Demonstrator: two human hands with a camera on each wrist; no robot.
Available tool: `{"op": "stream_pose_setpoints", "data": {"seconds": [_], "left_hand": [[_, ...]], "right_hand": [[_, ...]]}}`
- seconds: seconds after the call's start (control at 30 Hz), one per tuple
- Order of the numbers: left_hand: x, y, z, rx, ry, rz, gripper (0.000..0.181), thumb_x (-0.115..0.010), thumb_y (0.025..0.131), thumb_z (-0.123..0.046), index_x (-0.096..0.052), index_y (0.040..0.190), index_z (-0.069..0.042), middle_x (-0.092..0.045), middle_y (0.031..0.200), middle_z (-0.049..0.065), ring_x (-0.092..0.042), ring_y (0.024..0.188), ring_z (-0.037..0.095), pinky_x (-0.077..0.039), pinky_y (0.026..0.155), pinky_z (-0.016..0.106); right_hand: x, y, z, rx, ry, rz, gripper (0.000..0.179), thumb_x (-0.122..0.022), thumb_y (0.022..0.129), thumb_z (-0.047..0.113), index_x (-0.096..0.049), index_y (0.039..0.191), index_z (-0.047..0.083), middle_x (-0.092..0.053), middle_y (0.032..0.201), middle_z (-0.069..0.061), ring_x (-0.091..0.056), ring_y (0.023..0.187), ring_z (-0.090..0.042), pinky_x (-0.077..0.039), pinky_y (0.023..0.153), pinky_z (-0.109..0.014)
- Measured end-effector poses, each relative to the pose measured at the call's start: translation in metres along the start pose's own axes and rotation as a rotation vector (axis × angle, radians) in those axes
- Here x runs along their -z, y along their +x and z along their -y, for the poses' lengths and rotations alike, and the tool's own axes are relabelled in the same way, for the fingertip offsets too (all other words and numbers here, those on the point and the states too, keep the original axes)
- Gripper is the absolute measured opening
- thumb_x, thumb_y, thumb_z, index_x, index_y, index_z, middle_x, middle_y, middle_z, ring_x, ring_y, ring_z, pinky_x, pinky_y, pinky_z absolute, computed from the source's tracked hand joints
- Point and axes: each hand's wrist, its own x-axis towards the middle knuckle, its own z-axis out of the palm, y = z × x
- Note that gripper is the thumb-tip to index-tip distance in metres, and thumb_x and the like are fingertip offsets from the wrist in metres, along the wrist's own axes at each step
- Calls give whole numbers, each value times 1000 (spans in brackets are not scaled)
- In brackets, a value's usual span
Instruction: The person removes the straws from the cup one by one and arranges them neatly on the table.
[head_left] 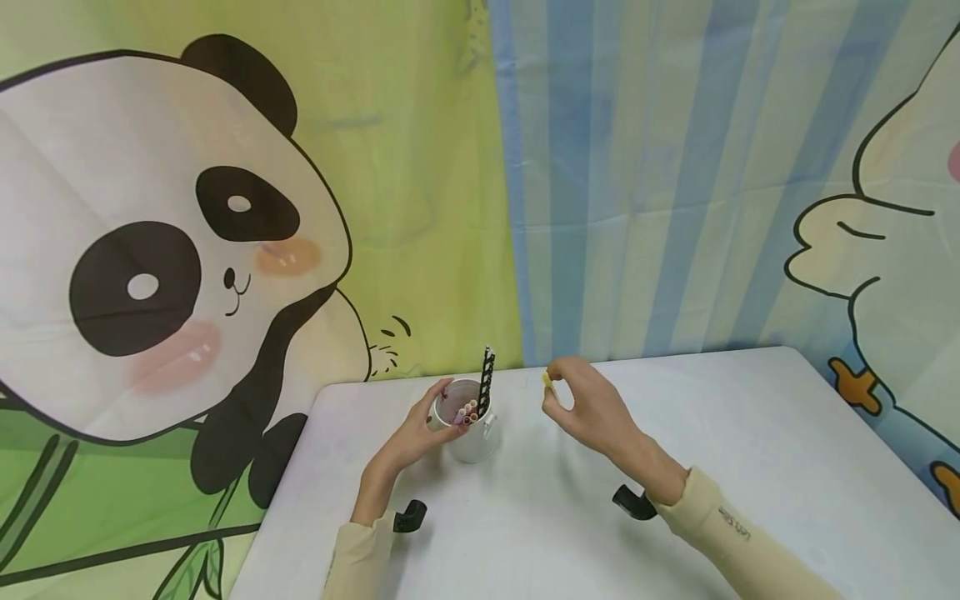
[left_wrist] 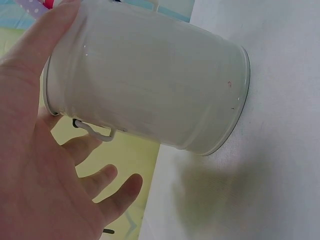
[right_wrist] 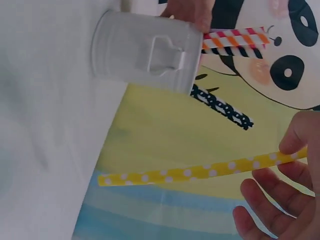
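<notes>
A small white bucket [head_left: 474, 448] with side handles stands upright on the table. My left hand [head_left: 408, 442] grips its rim, the thumb at the near side; in the left wrist view the lower fingers of this hand [left_wrist: 30, 135] are spread beside the bucket [left_wrist: 155, 75]. A black-and-white patterned paper straw [right_wrist: 222, 106] leans out of the bucket, and striped straws [right_wrist: 235, 40] poke out too. To the right of the bucket, above the table, my right hand [head_left: 596, 408] pinches a yellow paper straw with white dots [right_wrist: 200, 171] near one end, between thumb and fingers.
The white table [head_left: 712, 417] reaches back to a hanging cloth. A panda [head_left: 150, 250] is printed on the cloth at the left, blue stripes [head_left: 637, 167] to the right. Black curved pieces [head_left: 409, 517] sit at both wrists.
</notes>
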Motion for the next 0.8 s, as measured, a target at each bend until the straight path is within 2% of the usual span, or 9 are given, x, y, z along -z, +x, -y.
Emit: {"op": "stream_pose_setpoints", "data": {"seconds": [0.13,0.23,0.4,0.53,0.63,0.8], "left_hand": [[0,0,0,7,-1,-1,90,-80,83,-44,-26,156,-42,-29,164,5,-22,153,34,-26,118,63],[0,0,0,1,-6,-1,91,-80,84,-43,-27,157,-37,-30,163,6,-22,153,35,-25,118,65],[1,-1,0,7,-11,-4,91,-80,84,-42,-27,158,-36,-30,163,6,-22,153,35,-25,117,67],[1,-2,0,18,-23,-7,92,-81,83,-41,-27,158,-35,-31,163,4,-22,153,35,-23,117,69],[1,-1,0,11,-26,-5,93,-81,83,-40,-26,158,-34,-31,163,5,-22,153,36,-23,116,69],[0,-1,0,-3,-37,5,92,-80,84,-37,-26,158,-33,-31,163,8,-22,152,38,-21,115,72]], "right_hand": [[-1,6,-4,58,-75,62,12,-63,85,10,-60,96,15,-64,93,2,-56,79,-13,-47,65,-29],[-3,11,-7,100,-142,112,12,-63,84,10,-58,93,14,-63,89,3,-52,73,-13,-42,62,-27],[-11,16,-11,139,-250,207,13,-64,83,10,-55,92,14,-56,81,3,-47,67,-14,-39,60,-28],[-23,17,-15,164,-361,269,17,-63,81,10,-57,97,12,-50,75,2,-41,63,-16,-36,57,-30],[-33,16,-17,159,-440,338,20,-61,83,11,-60,103,12,-51,76,0,-38,63,-17,-35,57,-31],[-47,13,-20,114,-486,435,23,-58,87,11,-61,109,11,-56,81,-3,-43,65,-20,-37,58,-33]]}}
